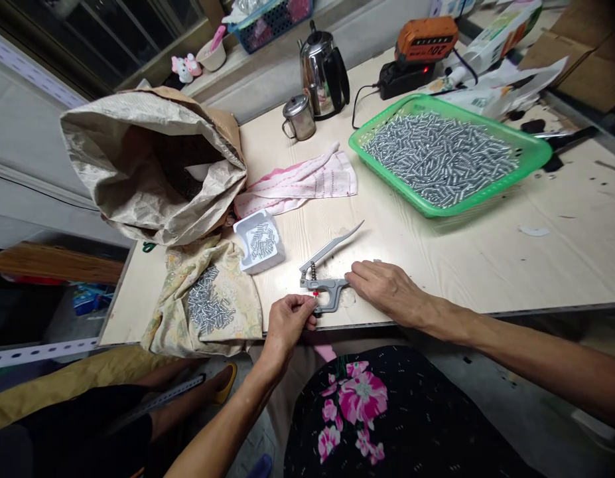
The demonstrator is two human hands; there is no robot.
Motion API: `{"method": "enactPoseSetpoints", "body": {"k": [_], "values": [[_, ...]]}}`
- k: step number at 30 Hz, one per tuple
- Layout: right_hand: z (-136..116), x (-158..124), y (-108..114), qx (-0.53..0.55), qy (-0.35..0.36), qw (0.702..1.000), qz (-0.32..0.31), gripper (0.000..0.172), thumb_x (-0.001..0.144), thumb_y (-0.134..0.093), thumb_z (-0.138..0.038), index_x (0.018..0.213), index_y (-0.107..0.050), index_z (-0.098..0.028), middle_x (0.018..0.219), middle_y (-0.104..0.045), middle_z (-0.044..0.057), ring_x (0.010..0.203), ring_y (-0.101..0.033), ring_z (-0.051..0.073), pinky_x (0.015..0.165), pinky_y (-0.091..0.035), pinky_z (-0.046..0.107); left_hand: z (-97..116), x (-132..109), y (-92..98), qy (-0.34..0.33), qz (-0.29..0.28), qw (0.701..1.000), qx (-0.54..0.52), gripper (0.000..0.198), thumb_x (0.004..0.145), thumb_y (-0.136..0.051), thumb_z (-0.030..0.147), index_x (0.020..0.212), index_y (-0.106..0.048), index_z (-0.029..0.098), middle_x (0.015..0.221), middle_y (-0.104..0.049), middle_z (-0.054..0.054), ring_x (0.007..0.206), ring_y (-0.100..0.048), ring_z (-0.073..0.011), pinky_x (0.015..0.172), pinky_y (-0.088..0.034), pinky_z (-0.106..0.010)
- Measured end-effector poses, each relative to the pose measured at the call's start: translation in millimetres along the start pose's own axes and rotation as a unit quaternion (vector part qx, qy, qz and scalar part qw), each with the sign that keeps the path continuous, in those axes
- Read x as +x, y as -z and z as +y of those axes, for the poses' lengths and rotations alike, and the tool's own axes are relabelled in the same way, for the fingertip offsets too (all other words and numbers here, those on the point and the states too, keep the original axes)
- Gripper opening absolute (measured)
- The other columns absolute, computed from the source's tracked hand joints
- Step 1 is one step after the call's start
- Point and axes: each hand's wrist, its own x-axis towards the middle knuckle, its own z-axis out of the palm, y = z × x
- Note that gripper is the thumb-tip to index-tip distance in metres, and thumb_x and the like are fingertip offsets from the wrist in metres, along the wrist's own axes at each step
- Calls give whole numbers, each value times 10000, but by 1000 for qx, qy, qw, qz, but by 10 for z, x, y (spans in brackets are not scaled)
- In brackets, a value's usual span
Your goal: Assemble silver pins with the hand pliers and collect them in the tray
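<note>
Grey hand press pliers [332,284] lie at the table's front edge, with the upper lever raised, a spring beneath it and a small red tip in the jaw. My left hand [287,322] is pinched at the jaw just below the red tip; whatever is between its fingertips is too small to make out. Curled around the rear end of the pliers' lower body is my right hand [387,289], clear of the raised lever. A white plastic box [274,262] of small metal pins stands behind my left hand. More loose metal pins [207,305] are heaped on a flowered cloth [242,299].
A green basket [431,209] full of metal pins sits at the back right. An open paper sack [138,212] stands at the left. Behind are a pink towel [307,179], metal mug [300,119], kettle [320,73] and charging battery [424,40]. A person's legs [172,405] show lower left.
</note>
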Motion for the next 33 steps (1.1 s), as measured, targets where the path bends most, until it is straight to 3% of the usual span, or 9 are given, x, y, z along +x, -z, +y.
{"method": "enactPoseSetpoints", "body": {"k": [6,12,16,17,20,23,29,33], "values": [[-22,-12,2,14,5,1000,-2,221,907,-439,-7,798,-539,-172,793,-542,35,711,-441,174,653,-301,325,68,7,5,45,-9,998,41,108,807,-705,186,754,-664,102,501,-616,14,419,-560,-85,457,-481,-178],[1,-4,18,15,13,999,-47,157,892,-494,-38,846,-561,-172,841,-568,41,746,-469,185,664,-314,332,162,9,-7,81,-19,995,52,125,837,-664,124,715,-654,101,490,-601,18,409,-539,-73,464,-498,-183],[127,51,64,19,16,996,-83,67,944,-547,-204,940,-613,-193,980,-622,67,875,-524,214,737,-368,345,179,15,-3,78,-20,995,63,112,812,-683,126,706,-652,103,455,-565,40,389,-508,-71,430,-459,-174],[174,79,82,20,14,996,-85,127,942,-581,-293,1014,-625,-199,1098,-625,93,974,-535,241,792,-390,367,179,18,3,78,-27,994,70,125,815,-682,141,700,-650,104,434,-545,47,372,-483,-67,407,-428,-166],[333,192,126,8,7,995,-100,617,833,-702,-521,1315,-535,-174,1458,-453,191,1304,-410,365,997,-370,499,180,18,25,83,-48,990,101,177,834,-670,198,681,-643,112,369,-485,59,325,-394,-56,349,-307,-154],[460,304,126,0,9,988,-152,908,721,-756,-627,1409,-444,-123,1475,-436,236,1375,-339,419,1071,-306,595,190,6,34,88,-51,988,115,196,834,-666,229,672,-636,122,348,-466,61,316,-360,-54,344,-254,-160],[496,385,116,-1,21,985,-174,922,689,-761,-649,1375,-447,-117,1316,-566,206,1202,-490,387,1041,-325,628,205,4,24,90,-53,986,129,212,828,-660,249,653,-621,136,354,-466,60,319,-353,-57,358,-255,-176],[466,371,167,20,24,983,-182,709,748,-756,-580,1240,-540,-118,1180,-606,167,1072,-523,343,959,-397,539,186,24,52,88,-58,986,131,208,811,-687,298,686,-638,139,392,-469,65,341,-375,-65,385,-287,-189]]}}
